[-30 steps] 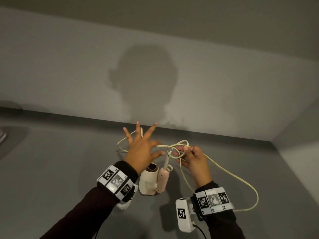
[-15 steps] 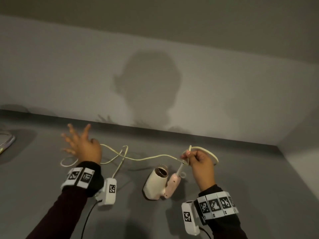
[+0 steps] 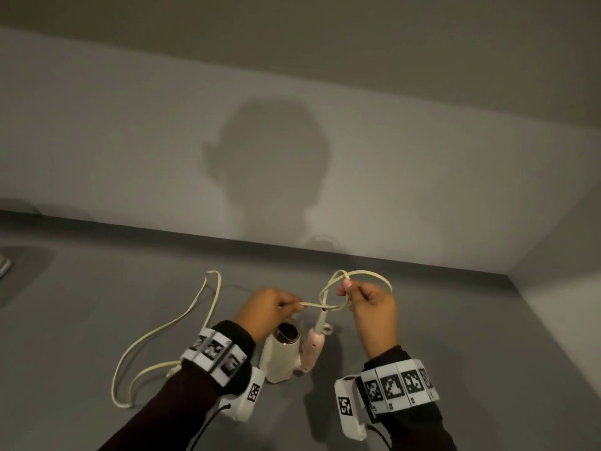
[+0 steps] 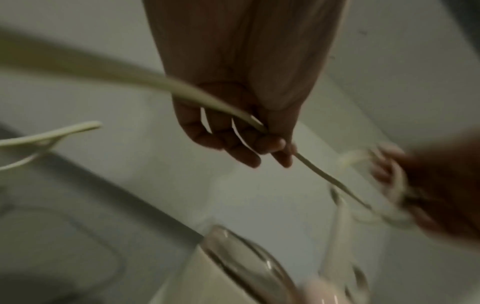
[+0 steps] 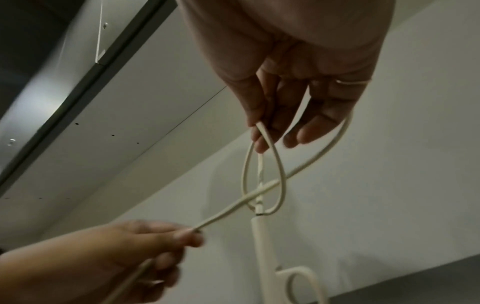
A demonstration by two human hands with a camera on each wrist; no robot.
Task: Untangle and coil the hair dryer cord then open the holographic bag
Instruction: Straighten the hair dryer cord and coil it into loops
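Note:
A cream and pink hair dryer (image 3: pixel 286 353) lies on the grey surface between my wrists, its strain relief (image 5: pixel 261 242) rising toward my right hand. The cream cord (image 3: pixel 182 320) trails in long loops to the left. My left hand (image 3: pixel 270 307) pinches the cord (image 4: pixel 226 109) just left of the dryer. My right hand (image 3: pixel 370 304) pinches a small loop of cord (image 5: pixel 265 170) above the dryer's handle, and the strand from my left hand (image 5: pixel 145 246) crosses through that loop. The holographic bag is not in clear view.
The grey surface (image 3: pixel 97 271) meets a pale wall (image 3: pixel 325 141) at the back and a corner on the right. A pale object (image 3: pixel 5 266) sits at the far left edge, cut off by the frame.
My left hand swung out to the left, drawing cord with it, then came back in beside the dryer and took hold of the cord. My right hand kept holding its loop.

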